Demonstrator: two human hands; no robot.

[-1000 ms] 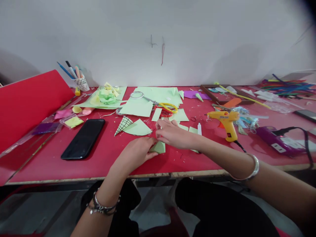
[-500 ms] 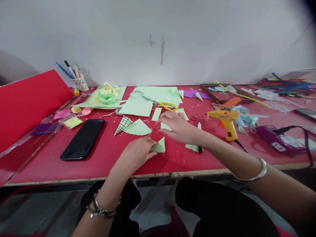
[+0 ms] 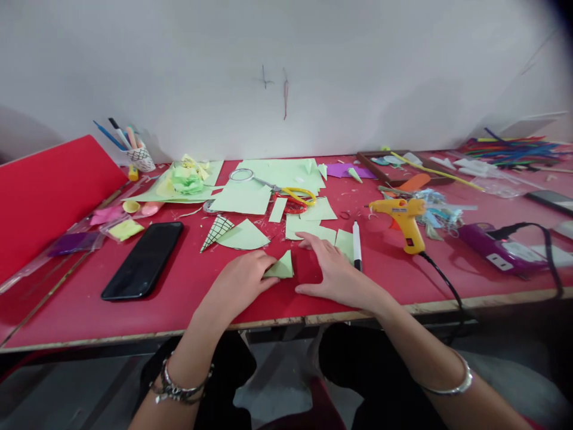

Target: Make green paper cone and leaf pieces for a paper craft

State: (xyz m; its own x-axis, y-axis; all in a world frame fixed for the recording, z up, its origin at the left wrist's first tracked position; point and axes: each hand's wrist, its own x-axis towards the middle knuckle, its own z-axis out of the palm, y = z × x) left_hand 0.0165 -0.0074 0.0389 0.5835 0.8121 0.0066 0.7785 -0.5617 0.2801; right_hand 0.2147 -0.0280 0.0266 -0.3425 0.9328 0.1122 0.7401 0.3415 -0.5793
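Observation:
My left hand [image 3: 246,278] is closed on a small folded piece of light green paper [image 3: 282,267] near the table's front edge. To its right, my right hand [image 3: 333,269] holds nothing, with thumb and fingers apart. Beyond the right hand lie flat green paper pieces [image 3: 308,230] and a white marker [image 3: 357,242] with a black end. A paper cone with a black grid [image 3: 217,232] and a fan-shaped green piece [image 3: 244,235] rest past my left hand. Scissors with yellow and red handles [image 3: 295,196] lie on green paper sheets [image 3: 244,199].
A black phone [image 3: 143,261] lies to the left, near a red board [image 3: 54,200] and a pen cup [image 3: 141,157]. On the right are a yellow glue gun [image 3: 405,221], its cord, a purple power strip [image 3: 501,248] and colourful pipe cleaners [image 3: 514,149]. A wall closes off the back.
My right hand has come down and back from the paper pieces near the scissors, toward the folded paper. The left hand keeps its hold. The whole view has shifted slightly.

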